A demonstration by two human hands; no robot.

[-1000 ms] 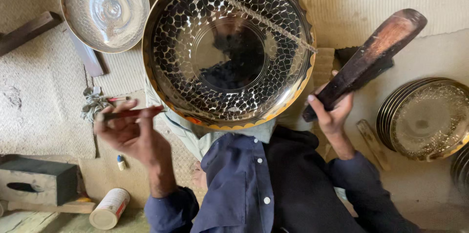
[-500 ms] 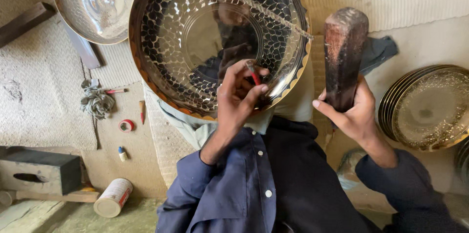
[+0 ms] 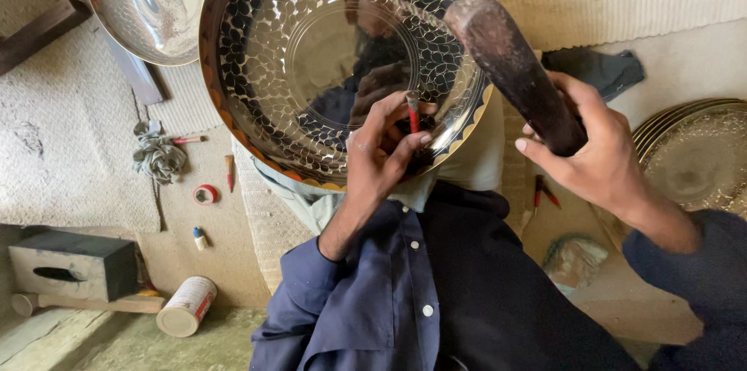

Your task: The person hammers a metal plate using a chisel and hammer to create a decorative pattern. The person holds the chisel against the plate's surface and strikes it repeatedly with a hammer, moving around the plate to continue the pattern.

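While the patterned brass bowl rests on the lap, left-hand fingers pinch a red punch at its five o'clock rim; the right hand grips a wooden mallet, best struck squarely.

Left hand pinching red chisel on patterned tray, right hand gripping mallet

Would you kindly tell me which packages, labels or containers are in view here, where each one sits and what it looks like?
White cylindrical can with a red-printed label: lying on its side, lower left, on the floor.
Small white bottle with a blue cap: on the floor above the can, lying down.
Dark grey rectangular box with a slot in its pale side: far left, beside the can.
No signs or screens show.
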